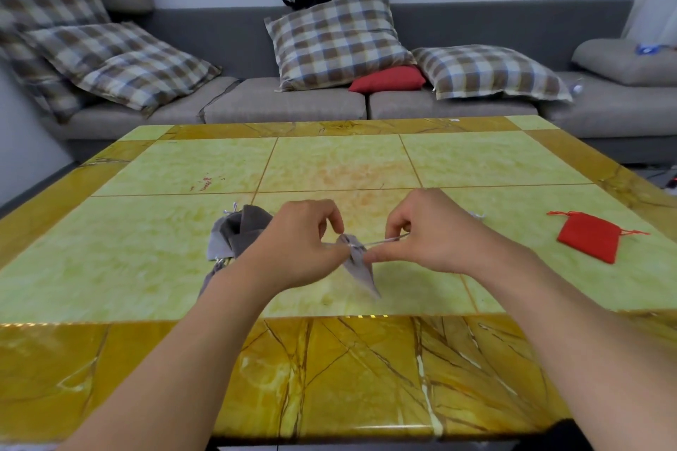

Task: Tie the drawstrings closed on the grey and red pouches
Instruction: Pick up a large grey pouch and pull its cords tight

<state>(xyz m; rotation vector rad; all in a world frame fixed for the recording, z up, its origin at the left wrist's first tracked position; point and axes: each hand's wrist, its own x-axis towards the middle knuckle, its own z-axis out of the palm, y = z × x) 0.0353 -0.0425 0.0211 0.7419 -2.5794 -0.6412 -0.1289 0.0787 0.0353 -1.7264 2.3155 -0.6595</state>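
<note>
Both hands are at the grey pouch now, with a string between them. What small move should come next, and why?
Probably pull both hands apart a little more to cinch the knot. The left hand and right hand each pinch a part of the drawstring, which runs taut from the gathered neck of the grey pouch. The red pouch lies untouched on the table, so it would come after.

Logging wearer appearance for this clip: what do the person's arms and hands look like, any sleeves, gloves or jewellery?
Both forearms are bare to the frame edge, with no sleeves in view. The left hand and right hand wear no gloves, and no rings, watch or bracelets show. No markings or cables visible.
</note>
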